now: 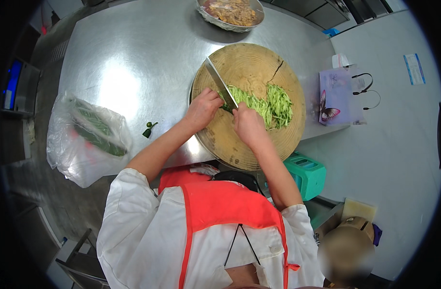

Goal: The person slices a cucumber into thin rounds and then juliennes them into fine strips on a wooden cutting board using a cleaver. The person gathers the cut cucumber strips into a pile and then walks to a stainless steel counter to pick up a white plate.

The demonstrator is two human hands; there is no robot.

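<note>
A round wooden chopping block (238,144) with a crack near its far right edge lies before me. My right hand (250,124) grips the handle of a cleaver (220,82), its blade slanting away to the far left. My left hand (205,108) has its fingers curled against a piece of green vegetable (226,107), likely cucumber, beside the blade. Most of that piece is hidden by the hand and the cleaver. Thin green shreds (256,103) spread to the right of the blade, with a thicker heap (280,106) at their right end.
The block rests on a steel table (152,47). A clear plastic bag (87,141) of long green vegetables sits left, near cut green ends (148,130). A film-covered bowl (235,16) of brown food stands beyond. Right are a purple bag (338,97) and green plastic stool (309,175).
</note>
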